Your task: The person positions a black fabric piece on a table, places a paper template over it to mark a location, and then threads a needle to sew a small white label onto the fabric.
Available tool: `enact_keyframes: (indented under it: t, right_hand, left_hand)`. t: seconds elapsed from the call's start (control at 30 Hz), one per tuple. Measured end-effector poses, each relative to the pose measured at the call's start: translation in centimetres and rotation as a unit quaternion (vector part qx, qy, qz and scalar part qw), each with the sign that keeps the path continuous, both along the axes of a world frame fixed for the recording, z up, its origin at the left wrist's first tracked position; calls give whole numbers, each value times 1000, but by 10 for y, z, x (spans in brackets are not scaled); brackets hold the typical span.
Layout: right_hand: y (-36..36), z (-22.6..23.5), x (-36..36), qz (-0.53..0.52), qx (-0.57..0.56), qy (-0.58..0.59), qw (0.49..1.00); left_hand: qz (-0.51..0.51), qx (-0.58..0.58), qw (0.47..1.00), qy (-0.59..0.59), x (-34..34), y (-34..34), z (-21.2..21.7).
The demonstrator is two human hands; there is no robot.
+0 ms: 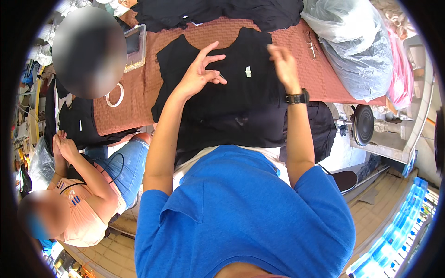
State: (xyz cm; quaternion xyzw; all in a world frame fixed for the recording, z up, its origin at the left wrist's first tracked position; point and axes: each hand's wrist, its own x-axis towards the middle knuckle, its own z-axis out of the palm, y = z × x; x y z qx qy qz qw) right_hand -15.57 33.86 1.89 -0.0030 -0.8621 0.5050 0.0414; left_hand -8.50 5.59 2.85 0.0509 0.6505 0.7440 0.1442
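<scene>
We see the brown-clothed worktop [130,109], with a black garment [227,106] spread flat across it. A stuffed clear plastic bag [354,65] sits to the right. Over the garment, the left hand [202,72] has its fingers spread; we cannot tell whether it pinches something small. The blurred right hand [284,67], loosely open, visibly holds nothing. A small pale tag [248,72] lies between the hands.
</scene>
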Motion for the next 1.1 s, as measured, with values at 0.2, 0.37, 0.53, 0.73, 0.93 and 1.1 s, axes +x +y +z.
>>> enact_keyframes:
  t: [0.2, 0.37, 0.53, 0.73, 0.93, 1.1]
  right_hand:
    - [63, -57, -4, -188, 453, 58, 869]
    - [-39, -8, 20, 152, 187, 355, 903]
    - [-106, -30, 39, 342, 16, 115, 932]
    - [-103, -27, 33, 277, -37, 12, 960]
    - [-97, -20, 28, 222, -85, 10, 971]
    - [-93, -15, 22, 208, -67, 66, 974]
  left_hand:
    - [27, -51, 998, -1, -6, -15, -8]
    - [57, -37, 998, 4, -5, -15, -11]
    - [117, -7, 992, 40, -11, -12, -8]
    - [245, 51, 965, 77, -13, -35, -15]
    - [291, 101, 943, 123, -15, -41, -19]
    - [311, 99, 934, 145, -12, -48, -26]
